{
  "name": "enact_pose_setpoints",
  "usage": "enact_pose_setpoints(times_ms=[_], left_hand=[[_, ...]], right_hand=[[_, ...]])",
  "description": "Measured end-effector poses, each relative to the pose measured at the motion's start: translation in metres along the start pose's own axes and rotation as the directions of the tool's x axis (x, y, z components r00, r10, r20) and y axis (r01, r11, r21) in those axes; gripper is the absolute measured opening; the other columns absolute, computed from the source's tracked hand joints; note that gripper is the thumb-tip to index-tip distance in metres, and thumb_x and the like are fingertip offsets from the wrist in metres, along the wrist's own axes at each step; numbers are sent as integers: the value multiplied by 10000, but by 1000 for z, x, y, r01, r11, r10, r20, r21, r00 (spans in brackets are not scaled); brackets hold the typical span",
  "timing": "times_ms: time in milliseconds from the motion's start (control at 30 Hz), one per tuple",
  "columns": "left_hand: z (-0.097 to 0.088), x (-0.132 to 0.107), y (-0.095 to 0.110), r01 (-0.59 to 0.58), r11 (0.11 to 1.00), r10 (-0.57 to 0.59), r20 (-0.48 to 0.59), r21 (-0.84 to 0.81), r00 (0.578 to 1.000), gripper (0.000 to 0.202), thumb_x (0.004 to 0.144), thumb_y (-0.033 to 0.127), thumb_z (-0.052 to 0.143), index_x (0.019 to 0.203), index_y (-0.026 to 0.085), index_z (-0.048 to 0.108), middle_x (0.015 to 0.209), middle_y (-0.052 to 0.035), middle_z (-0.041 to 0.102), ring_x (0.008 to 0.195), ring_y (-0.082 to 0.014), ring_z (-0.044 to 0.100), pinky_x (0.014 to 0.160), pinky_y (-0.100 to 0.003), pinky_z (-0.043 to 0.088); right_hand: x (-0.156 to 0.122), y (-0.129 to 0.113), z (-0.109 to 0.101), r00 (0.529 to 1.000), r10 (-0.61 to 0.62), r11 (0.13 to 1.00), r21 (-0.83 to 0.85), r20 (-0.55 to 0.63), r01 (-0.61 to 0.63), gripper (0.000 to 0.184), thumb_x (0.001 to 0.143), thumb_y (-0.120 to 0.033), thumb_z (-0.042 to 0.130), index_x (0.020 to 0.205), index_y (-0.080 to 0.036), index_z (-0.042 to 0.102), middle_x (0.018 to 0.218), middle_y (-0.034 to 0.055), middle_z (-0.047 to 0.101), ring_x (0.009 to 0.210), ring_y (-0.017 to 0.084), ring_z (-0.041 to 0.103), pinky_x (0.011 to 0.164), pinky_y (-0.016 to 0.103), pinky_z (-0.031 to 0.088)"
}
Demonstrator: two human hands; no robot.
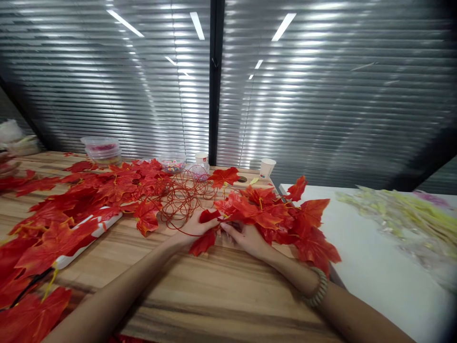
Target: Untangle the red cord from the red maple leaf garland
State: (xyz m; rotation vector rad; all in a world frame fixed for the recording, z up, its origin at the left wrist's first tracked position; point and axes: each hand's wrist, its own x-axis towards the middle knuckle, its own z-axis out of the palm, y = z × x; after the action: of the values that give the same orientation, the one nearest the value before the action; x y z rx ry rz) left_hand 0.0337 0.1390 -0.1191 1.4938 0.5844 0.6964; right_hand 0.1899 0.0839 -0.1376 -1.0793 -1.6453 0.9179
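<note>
My left hand (198,226) is closed around a red artificial maple leaf (203,244), with parts of the leaf showing above and below the thumb. A loop of thin red cord (183,202) lies tangled behind this hand, and a strand of it runs across to it. My right hand (249,239) meets the left at the fingertips, thumb and fingers pinched together. What they pinch is too small to make out. Just behind and beside the right hand sits a cluster of red maple leaves (266,212).
More red leaves (117,186) cover the wooden table (214,295) on the left, partly over a white bar (89,238). Stacked plastic tubs (103,150), a tub of beads (173,164) and a paper cup (267,167) stand along the back. Yellow material (403,214) lies on a white table (367,257).
</note>
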Motion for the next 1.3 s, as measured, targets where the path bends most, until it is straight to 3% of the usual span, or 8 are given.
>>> enact_pose_setpoints(times_ms=[367, 833, 1067, 1300], left_hand=[[-3, -1, -2, 20, 997, -18, -35, 77, 999, 260, 704, 364, 644, 702, 111, 587, 555, -21, 613, 483, -100, 543, 492, -200, 429], [1, -5, 5, 7, 998, -7, 2, 57, 1000, 223, 716, 323, 632, 761, 107, 600, 598, -18, 611, 550, -118, 550, 543, -217, 426], [1, -4, 4, -15, 996, 14, 7, 91, 1000, 254, 720, 343, 626, 799, 103, 599, 627, -27, 611, 571, -128, 551, 553, -229, 427], [2, -4, 8, -17, 996, 15, 18, 93, 1000, 237, 706, 333, 638, 754, 107, 587, 596, -19, 598, 546, -119, 532, 538, -220, 422]], right_hand=[[0, 4, 1, 1000, -17, 1000, 19, -13, 17, 276, 815, -443, 468, 806, -184, 563, 785, 54, 639, 827, 205, 585, 741, 336, 470], [-1, 3, -1, 1000, -5, 1000, -20, 16, 5, 268, 835, -423, 457, 812, -181, 571, 773, 43, 647, 706, 168, 592, 646, 297, 486], [-2, 1, -1, 999, -31, 999, 12, 7, 31, 240, 830, -402, 468, 825, -183, 566, 819, 56, 653, 808, 195, 605, 767, 342, 478], [-2, 0, -1, 1000, 7, 1000, -5, 26, -7, 239, 835, -393, 466, 855, -179, 569, 844, 58, 661, 796, 189, 614, 730, 329, 488]])
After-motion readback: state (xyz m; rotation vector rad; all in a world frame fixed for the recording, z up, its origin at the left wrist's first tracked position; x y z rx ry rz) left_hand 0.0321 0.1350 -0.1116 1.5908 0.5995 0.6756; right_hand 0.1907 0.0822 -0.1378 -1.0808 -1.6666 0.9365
